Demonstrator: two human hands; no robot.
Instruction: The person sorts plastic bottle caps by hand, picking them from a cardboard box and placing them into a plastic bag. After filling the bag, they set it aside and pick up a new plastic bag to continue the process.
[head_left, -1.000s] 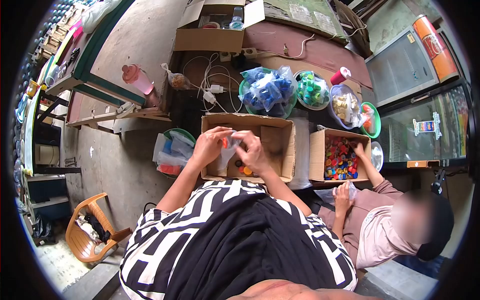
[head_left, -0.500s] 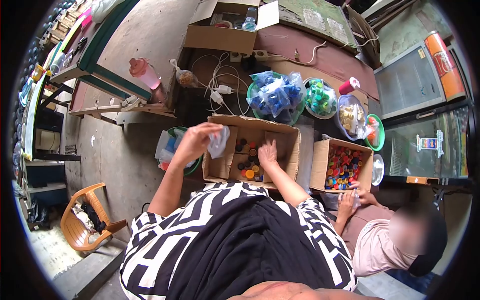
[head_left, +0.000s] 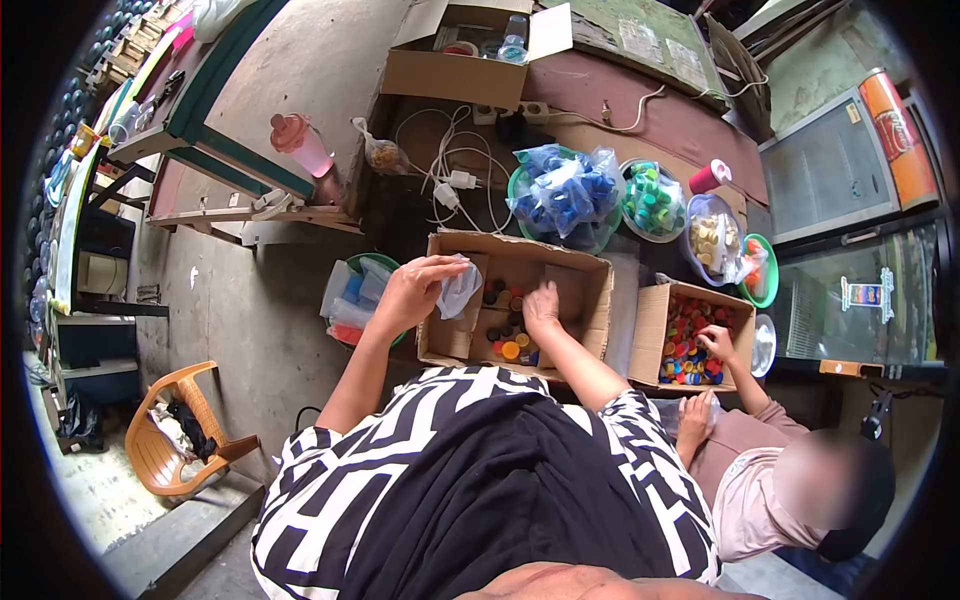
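My left hand is raised over the left edge of an open cardboard box, its fingers closed on a clear plastic bag. Inside that box my right hand reaches down near the right side; its fingertips are too small to show what they may hold. Dark bottle caps and a few yellow and orange caps lie on the box floor, left of my right hand.
At the right, a co-worker's hand is over a box of mixed caps; the other holds a bag. Behind stand basins of blue, green and cream caps. A green basket is at left, beyond it an orange chair.
The whole view has shifted slightly, with things now a little further right. The co-worker's one hand has moved up from the bag to the box of mixed caps.
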